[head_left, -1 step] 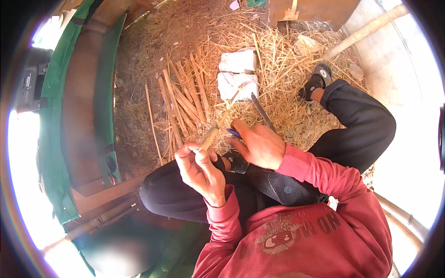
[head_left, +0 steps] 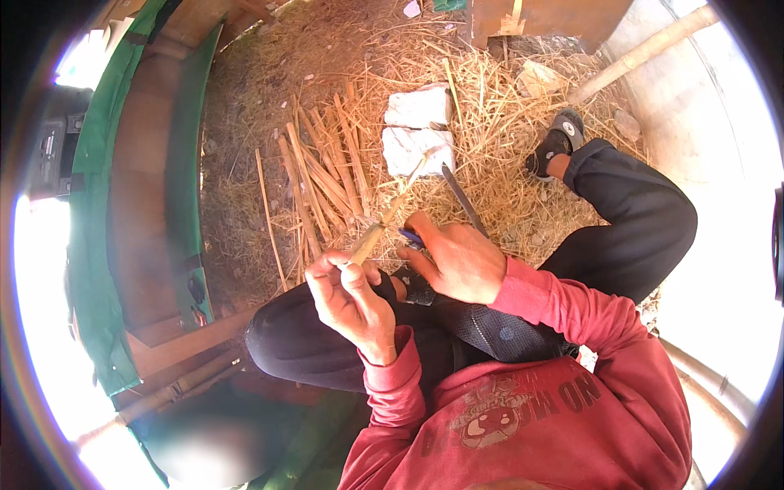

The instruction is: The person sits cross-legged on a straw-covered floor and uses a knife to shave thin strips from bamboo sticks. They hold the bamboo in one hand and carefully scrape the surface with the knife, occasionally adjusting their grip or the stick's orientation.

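Observation:
My left hand (head_left: 353, 306) is closed around the lower end of a bamboo strip (head_left: 369, 242). The strip slants up and away, and its far tip lies over the nearer of two pale blocks (head_left: 419, 152). Just right of the strip, my right hand (head_left: 459, 257) is curled closed on a small blue object (head_left: 412, 236); most of it is hidden by the fingers, so its kind is unclear. A long dark blade-like bar (head_left: 463, 198) runs from beside the nearer block to behind my right hand. Whether that hand touches the bar cannot be seen.
Several split bamboo pieces (head_left: 327, 167) lie on the ground left of the blocks. Loose straw and shavings (head_left: 523, 196) cover the floor. My bent legs frame the work, one shoe (head_left: 563, 139) at the right. Green-edged panels (head_left: 184, 171) stand left; a pole (head_left: 645, 55) leans against the pale wall.

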{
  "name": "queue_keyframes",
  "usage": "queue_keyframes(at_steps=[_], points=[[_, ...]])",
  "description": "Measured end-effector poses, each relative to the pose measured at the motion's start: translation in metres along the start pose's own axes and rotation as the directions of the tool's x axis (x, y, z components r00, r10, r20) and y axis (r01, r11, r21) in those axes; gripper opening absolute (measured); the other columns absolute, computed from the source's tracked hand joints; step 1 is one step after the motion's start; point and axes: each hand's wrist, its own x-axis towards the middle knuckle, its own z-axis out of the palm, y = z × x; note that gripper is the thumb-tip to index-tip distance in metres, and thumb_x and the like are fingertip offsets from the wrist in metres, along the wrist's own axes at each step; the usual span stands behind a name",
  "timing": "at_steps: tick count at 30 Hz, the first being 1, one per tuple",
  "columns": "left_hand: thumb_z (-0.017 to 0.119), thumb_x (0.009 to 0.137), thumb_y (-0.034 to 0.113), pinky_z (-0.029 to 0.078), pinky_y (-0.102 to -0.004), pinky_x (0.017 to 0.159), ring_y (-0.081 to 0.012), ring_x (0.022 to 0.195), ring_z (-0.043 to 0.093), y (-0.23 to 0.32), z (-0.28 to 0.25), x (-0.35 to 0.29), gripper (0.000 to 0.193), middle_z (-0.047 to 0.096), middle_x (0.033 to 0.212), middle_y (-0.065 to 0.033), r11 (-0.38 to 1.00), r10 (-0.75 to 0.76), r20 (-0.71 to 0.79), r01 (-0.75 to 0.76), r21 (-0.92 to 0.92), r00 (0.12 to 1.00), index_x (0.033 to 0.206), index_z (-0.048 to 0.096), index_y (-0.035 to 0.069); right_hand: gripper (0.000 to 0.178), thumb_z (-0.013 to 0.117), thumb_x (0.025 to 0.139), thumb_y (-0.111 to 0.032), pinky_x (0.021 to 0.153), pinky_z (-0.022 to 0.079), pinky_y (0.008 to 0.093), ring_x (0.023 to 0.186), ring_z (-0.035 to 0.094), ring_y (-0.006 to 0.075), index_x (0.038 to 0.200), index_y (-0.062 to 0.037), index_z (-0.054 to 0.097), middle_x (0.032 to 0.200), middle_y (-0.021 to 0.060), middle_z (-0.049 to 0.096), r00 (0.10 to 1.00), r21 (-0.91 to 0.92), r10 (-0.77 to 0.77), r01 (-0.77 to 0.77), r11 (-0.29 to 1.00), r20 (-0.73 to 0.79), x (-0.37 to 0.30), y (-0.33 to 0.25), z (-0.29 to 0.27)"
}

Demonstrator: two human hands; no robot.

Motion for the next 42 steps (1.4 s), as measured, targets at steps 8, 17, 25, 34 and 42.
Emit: queue_keyframes(at_steps=[8,17,25,34,42], points=[[0.057,0.101,0.021,0.041,-0.0215,0.059,-0.0081,0.065,0.049,0.019,0.015,0.008,0.023,0.056,0.075,-0.0032,0.962,0.189,-0.043,-0.176,0.209,0.981,0.096,0.055,-0.001,0.021,0.057,0.097,-0.019,0.053,0.046,0.0512,0.061,0.062,0.0432,0.108,-0.0022,0.05,0.068,0.0204,0.063,0.996,0.0,-0.053,0.053,0.999,-0.067,-0.013,-0.006,-0.01],[0.052,0.101,0.013,0.044,-0.0226,0.058,-0.0096,0.061,0.056,0.006,0.028,0.002,0.015,0.057,0.073,-0.0043,0.903,0.159,0.08,-0.178,0.392,0.984,0.095,0.056,0.0,0.021,0.06,0.094,-0.02,0.051,0.046,0.0503,0.059,0.062,0.0418,0.106,-0.0033,0.053,0.063,0.019,0.061,0.994,-0.014,0.005,-0.006,1.0,-0.106,-0.004,0.027,0.024],[0.058,0.1,0.023,0.043,-0.0236,0.06,-0.0121,0.06,0.054,0.013,0.027,0.017,0.027,0.054,0.075,-0.0087,0.932,0.255,-0.031,-0.237,0.273,0.966,0.092,0.05,-0.002,0.024,0.062,0.093,-0.021,0.052,0.046,0.0489,0.06,0.061,0.0424,0.106,-0.0025,0.054,0.07,0.0199,0.063,0.982,0.131,-0.091,0.114,0.985,-0.168,0.003,0.013,0.01],[0.054,0.102,0.033,0.043,-0.0245,0.059,-0.0133,0.061,0.054,0.017,0.021,0.024,0.035,0.054,0.075,-0.009,0.896,0.329,-0.045,-0.297,0.329,0.943,0.099,0.049,-0.001,0.022,0.058,0.095,-0.022,0.055,0.047,0.0509,0.064,0.062,0.0435,0.106,-0.0036,0.053,0.074,0.0211,0.064,0.98,0.132,-0.115,0.138,0.982,-0.164,0.014,0.0,0.01],[0.054,0.102,0.037,0.044,-0.0224,0.059,-0.0105,0.062,0.052,0.002,0.019,0.019,0.033,0.053,0.092,-0.0106,0.947,0.246,0.021,-0.245,0.207,0.969,0.099,0.047,0.004,0.022,0.057,0.096,-0.025,0.05,0.047,0.0506,0.057,0.061,0.0426,0.104,-0.0044,0.053,0.064,0.0193,0.061,0.983,0.01,-0.076,0.079,0.997,-0.168,0.009,0.002,0.015]])
